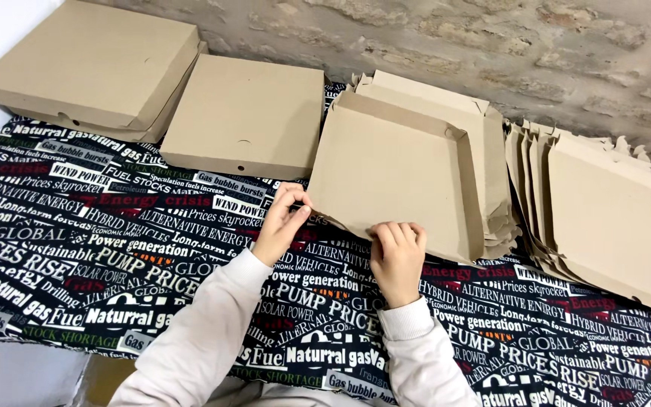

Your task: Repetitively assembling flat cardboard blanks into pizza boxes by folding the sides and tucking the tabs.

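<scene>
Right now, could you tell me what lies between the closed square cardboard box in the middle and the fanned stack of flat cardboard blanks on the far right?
In the head view, the half-folded cardboard box that both hands grip lies there.

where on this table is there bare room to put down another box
The widest free patch is the printed cloth left of the left hand, in front of the two closed boxes. A smaller strip lies right of the right hand, below the flat stack. The back edge along the wall is crowded with cardboard.
</scene>
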